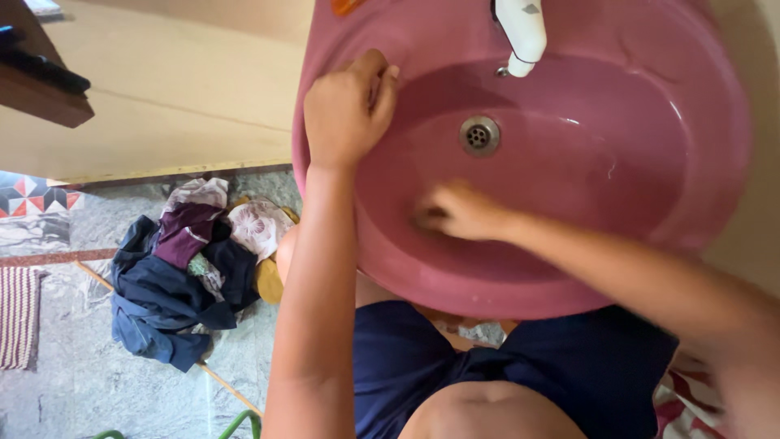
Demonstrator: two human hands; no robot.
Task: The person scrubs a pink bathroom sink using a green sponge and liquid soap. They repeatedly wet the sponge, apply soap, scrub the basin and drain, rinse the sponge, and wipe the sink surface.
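Observation:
A dark pink oval washbasin (pixel 650 49) fills the upper right of the head view, with a metal drain (pixel 479 135) and a white tap (pixel 522 32) over it. My left hand (pixel 348 110) rests on the basin's left rim, fingers curled over the edge. My right hand (pixel 459 211) is down inside the bowl, pressed on its near-left wall. It is motion-blurred, and I cannot tell whether it holds something small and dark under the fingers.
A heap of dark blue, purple and floral clothes (pixel 187 268) lies on the grey stone floor to the left. A striped mat (pixel 18 317) sits at the far left edge. A cream wall panel (pixel 162 89) runs beside the basin.

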